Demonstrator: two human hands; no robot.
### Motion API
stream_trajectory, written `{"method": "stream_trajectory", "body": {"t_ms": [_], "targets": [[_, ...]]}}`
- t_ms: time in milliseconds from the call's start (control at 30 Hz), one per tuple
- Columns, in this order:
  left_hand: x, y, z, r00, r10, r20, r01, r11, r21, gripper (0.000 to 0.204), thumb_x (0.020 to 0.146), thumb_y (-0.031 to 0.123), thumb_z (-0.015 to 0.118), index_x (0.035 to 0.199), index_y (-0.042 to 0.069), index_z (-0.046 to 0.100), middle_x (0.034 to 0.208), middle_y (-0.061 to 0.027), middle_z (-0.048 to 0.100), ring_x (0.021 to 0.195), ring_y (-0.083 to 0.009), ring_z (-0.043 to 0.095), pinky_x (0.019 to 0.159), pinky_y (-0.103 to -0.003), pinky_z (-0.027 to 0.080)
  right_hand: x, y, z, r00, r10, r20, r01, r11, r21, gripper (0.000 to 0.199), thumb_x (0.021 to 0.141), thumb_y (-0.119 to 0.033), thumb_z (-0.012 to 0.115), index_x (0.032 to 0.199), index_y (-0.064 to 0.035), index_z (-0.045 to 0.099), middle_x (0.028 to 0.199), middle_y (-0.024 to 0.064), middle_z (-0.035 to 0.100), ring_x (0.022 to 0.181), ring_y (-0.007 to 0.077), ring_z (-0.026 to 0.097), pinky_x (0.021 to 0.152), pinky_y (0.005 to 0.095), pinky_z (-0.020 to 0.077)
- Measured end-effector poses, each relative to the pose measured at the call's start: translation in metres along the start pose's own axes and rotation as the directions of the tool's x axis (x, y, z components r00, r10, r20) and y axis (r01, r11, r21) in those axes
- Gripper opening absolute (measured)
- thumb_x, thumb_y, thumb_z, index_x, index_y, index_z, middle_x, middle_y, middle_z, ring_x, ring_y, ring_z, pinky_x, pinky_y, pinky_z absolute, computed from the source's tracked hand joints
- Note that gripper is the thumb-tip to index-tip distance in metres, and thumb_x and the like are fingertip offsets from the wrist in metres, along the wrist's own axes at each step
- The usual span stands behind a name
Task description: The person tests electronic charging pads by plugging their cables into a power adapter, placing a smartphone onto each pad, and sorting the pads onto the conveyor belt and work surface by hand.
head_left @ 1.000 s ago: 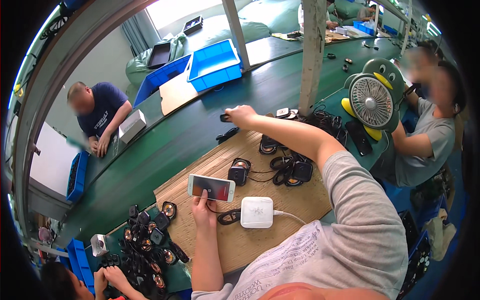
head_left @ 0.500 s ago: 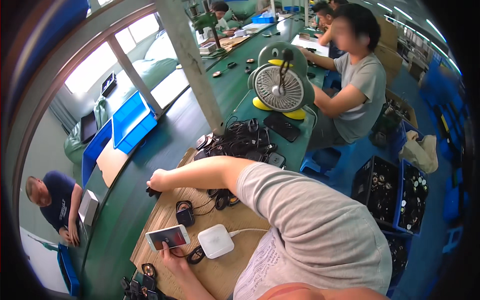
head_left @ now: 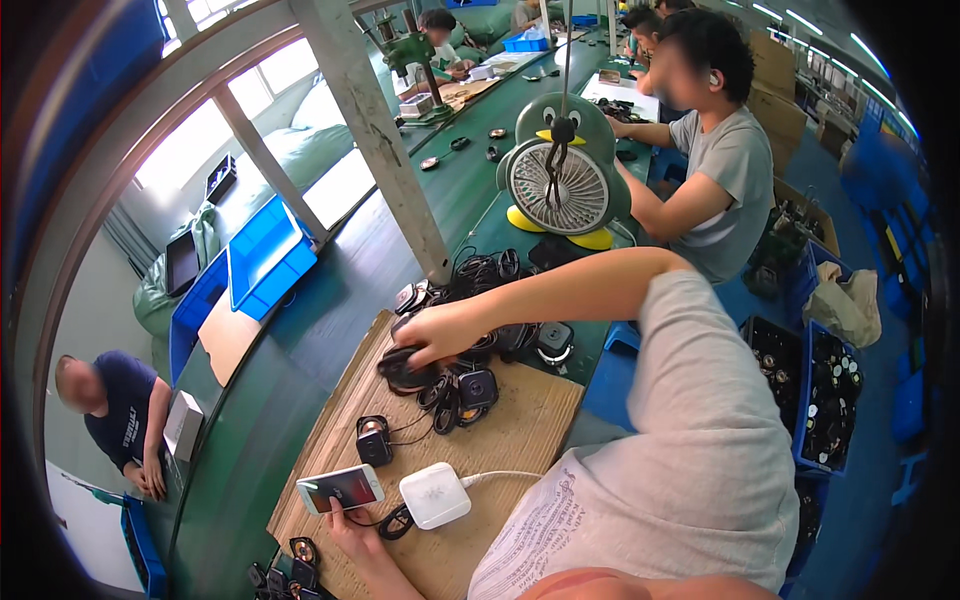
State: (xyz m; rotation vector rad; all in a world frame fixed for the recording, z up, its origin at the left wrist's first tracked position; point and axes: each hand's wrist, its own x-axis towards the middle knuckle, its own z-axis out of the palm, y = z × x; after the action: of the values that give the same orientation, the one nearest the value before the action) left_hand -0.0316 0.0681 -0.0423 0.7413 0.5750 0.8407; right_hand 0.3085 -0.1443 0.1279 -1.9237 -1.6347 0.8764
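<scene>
My left hand point(head_left: 352, 530) grips a white smartphone point(head_left: 340, 489) with a lit screen, above a cardboard sheet point(head_left: 330, 440). Beside it lie a white rounded-square box point(head_left: 435, 496) with a white cable and a coiled black cable point(head_left: 397, 521). My right hand point(head_left: 440, 333) is closed over a blurred black cabled piece point(head_left: 405, 371), at the near edge of a heap of black cables point(head_left: 487, 268). A small square black device point(head_left: 373, 441) with a copper-coloured coil stands between my hands. Another square black device point(head_left: 478, 390) lies on looped cable to the right.
A penguin-shaped fan point(head_left: 560, 180) stands beyond the heap, and a metal post point(head_left: 385, 150) rises by it. More black devices point(head_left: 300, 565) sit at the near left. Blue bins point(head_left: 268, 255) stand across the green bench. Co-workers sit around; full crates point(head_left: 828, 400) are on the right.
My right hand has swung rightward from the cardboard's far-left edge to the cable heap, and the elbow has lifted. The left hand still holds the smartphone in nearly the same place.
</scene>
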Motion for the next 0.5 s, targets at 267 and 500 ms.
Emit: {"method": "stream_trajectory", "body": {"t_ms": [267,500], "targets": [[-0.004,0.003,0.006,1.0,0.005,-0.015,-0.004,1.0,0.031,0.016,0.094,0.013,0.058,0.106,0.003,0.055,0.097,-0.0103,0.065,0.08,-0.0148,0.065,0.064,-0.018,0.051,-0.087,0.1,-0.016,0.866,0.468,-0.176,-0.047,0.427,0.903,0.033,0.09,-0.015,0.063,0.119,-0.0042,0.052,0.101,0.0077,0.064,0.074,0.0156,0.065,0.065,0.0212,0.0541],[0.002,0.002,0.011,0.996,-0.059,-0.07,0.065,0.994,0.092,0.017,0.094,0.017,0.058,0.106,0.004,0.055,0.1,-0.0098,0.066,0.083,-0.0164,0.066,0.067,-0.02,0.054,-0.012,0.175,-0.079,0.48,0.587,-0.652,0.485,0.442,0.755,0.029,0.091,-0.015,0.063,0.112,-0.0039,0.047,0.098,0.015,0.065,0.082,0.0192,0.069,0.061,0.021,0.0547]]}}
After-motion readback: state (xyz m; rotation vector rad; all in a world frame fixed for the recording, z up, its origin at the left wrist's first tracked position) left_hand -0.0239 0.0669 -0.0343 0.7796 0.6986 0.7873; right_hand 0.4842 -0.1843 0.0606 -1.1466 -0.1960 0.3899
